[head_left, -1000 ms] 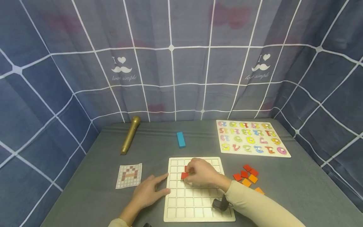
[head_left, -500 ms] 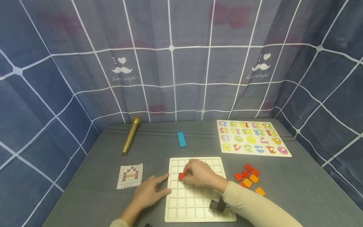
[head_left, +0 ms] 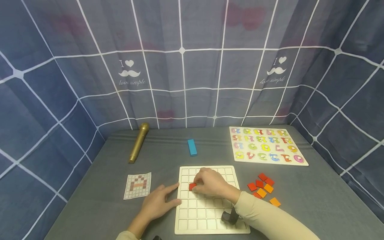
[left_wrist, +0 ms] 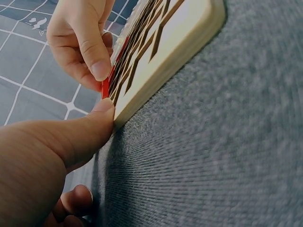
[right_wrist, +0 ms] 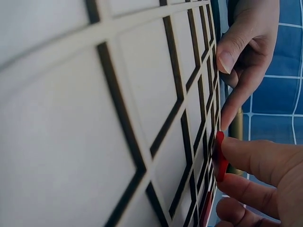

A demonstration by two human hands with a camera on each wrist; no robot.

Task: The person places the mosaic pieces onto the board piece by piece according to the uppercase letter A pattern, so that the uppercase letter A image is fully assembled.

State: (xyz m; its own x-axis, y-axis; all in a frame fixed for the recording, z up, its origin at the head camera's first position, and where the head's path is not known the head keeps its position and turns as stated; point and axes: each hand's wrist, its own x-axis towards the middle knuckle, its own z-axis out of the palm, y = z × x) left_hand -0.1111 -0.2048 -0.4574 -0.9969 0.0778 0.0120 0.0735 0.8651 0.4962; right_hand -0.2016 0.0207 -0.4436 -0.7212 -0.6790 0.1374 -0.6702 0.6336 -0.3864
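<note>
A pale wooden board (head_left: 196,221) with a grid of square recesses lies in front of me. My right hand (head_left: 210,181) is over its upper left part and pinches a red square tile (head_left: 192,186) between thumb and finger. In the right wrist view that tile (right_wrist: 220,156) stands tilted against the grid; a second red tile (right_wrist: 205,208) lies lower in the board. My left hand (head_left: 157,202) rests at the board's left edge, thumb and index finger extended and touching it. The left wrist view shows the left thumb (left_wrist: 90,130) against the board's corner.
Several loose red tiles (head_left: 252,186) and orange tiles (head_left: 274,202) lie right of the board. A paper pattern card (head_left: 137,186) is at left, a gold microphone (head_left: 138,143) behind it. A blue block (head_left: 192,147) and a number puzzle (head_left: 268,146) lie farther back.
My right hand has shifted slightly left with the red tile, which is now nearer the board's left side. The left hand has stayed at the board's edge.
</note>
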